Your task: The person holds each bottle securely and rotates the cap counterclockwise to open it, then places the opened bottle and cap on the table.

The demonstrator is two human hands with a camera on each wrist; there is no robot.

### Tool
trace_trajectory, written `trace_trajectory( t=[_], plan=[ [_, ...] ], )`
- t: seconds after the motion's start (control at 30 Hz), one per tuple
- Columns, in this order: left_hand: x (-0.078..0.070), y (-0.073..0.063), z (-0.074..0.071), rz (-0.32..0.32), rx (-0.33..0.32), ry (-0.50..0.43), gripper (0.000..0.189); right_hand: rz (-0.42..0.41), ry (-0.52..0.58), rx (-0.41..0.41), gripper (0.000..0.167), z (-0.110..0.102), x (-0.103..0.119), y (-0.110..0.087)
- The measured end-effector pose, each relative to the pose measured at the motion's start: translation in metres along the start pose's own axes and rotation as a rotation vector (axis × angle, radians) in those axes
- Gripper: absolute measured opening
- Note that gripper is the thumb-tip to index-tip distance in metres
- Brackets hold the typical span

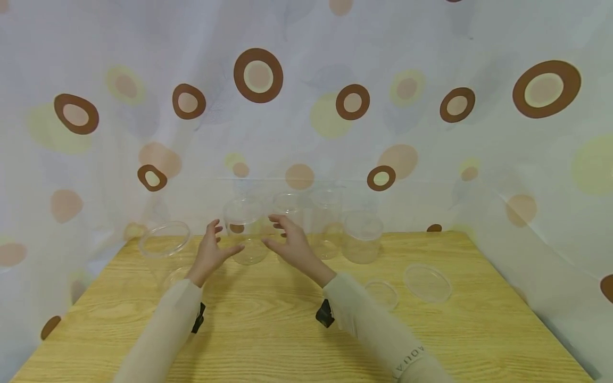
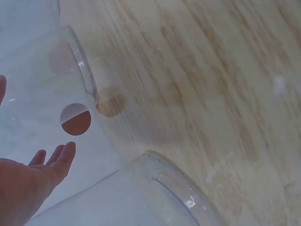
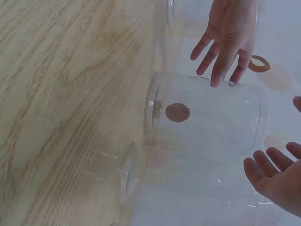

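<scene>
A clear plastic jar [image 1: 246, 231] stands upright near the back of the table, between my two hands. My left hand [image 1: 213, 252] is at its left side, thumb toward the jar and fingers loosely spread. From the right, my right hand [image 1: 297, 246] faces the jar with palm inward and fingers gently bent. Neither hand is curled round it. In the right wrist view the jar [image 3: 207, 110] shows between the left hand [image 3: 230, 37] and the right hand [image 3: 277, 179]. The left wrist view has the left hand [image 2: 35, 181] with fingers extended beside the jar's base.
A wider clear container [image 1: 165, 247] stands to the left, behind the left forearm. Right of the jar are a clear jar [image 1: 289, 205], a tall one [image 1: 327, 223] and a shorter one [image 1: 362, 236]. Two round clear lids, a small one [image 1: 381, 295] and a larger one [image 1: 428, 283], lie at right.
</scene>
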State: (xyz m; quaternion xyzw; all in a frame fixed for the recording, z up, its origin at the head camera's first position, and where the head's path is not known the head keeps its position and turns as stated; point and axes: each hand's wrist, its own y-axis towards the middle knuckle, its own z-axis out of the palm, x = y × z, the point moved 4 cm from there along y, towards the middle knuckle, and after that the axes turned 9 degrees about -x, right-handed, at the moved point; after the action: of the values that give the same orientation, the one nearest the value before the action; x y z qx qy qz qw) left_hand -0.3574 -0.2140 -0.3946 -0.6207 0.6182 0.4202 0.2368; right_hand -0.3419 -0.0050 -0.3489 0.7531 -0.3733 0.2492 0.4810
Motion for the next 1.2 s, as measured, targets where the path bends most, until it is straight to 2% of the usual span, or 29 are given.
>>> trace_trajectory(
  t=[0.3,0.67,0.97,1.2],
  plan=[
    [0.001,0.011,0.004,0.019,0.054,-0.008,0.104,0.017,0.033,-0.068,0.052,0.019,0.0,0.005],
    [0.001,0.014,0.013,-0.008,0.113,-0.064,0.107,0.17,-0.018,-0.127,0.056,0.037,-0.001,0.016],
    [0.004,0.015,0.015,0.027,0.079,-0.076,0.104,0.207,-0.076,-0.161,0.058,0.04,-0.003,0.023],
    [0.004,0.013,0.014,0.056,0.081,-0.101,0.103,0.233,-0.079,-0.157,0.059,0.041,-0.006,0.028]
  ],
)
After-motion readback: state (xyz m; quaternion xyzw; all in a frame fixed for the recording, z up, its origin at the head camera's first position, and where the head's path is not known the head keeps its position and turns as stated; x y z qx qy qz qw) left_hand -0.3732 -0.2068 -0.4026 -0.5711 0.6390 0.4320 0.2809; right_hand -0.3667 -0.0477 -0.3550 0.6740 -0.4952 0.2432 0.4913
